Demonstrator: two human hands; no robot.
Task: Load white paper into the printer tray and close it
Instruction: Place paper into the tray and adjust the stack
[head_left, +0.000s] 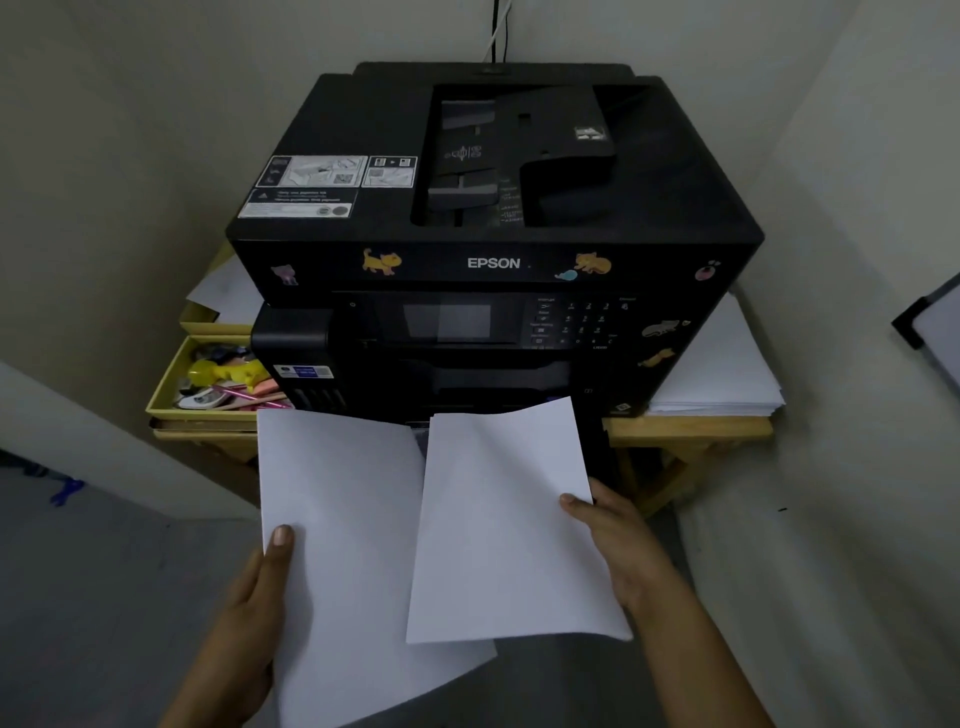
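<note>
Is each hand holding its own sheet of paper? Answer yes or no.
Yes: the left hand grips the left sheet, the right hand the right sheet.

The printer (493, 249) sits on a table (685, 428), an organiser (171, 384) left, a paper stack (722, 374) right.

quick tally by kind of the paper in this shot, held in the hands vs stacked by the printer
Sheets or thin sheaves of white paper held in the hands: 2, left one, right one
Stacks of white paper right of the Epson printer: 1
Loose white paper left of the printer: 1
Total: 4
</note>
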